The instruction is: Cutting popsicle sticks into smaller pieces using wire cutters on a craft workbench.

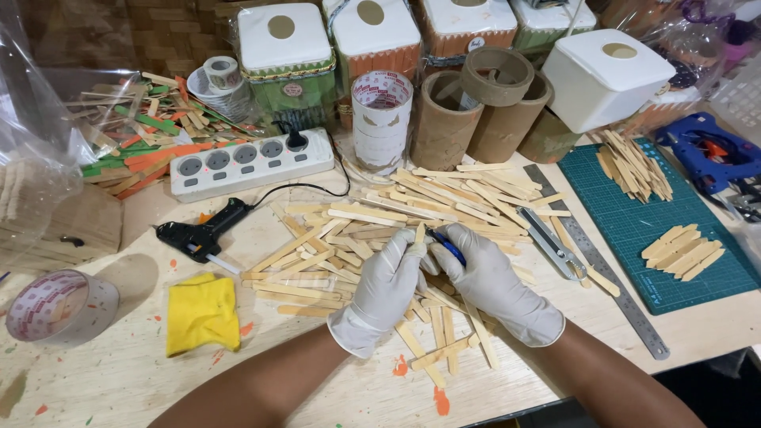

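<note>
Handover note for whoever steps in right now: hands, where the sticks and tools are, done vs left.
Left hand: gloved, pinching one upright craft stick in its grip.
Right hand: gloved, holding a blue-handled tool against that stick; blade hidden.
Loose stick pile spreads across the table under and beyond both hands.
Done, by the look of it: two small stacks of short pieces on the green cutting mat.
Left: most of the pile looks uncut.
Nearby: steel ruler, black glue gun, yellow cloth.

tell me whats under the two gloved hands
A loose heap of wooden craft sticks on the table. The left hand and right hand hide the sticks directly beneath.
</note>
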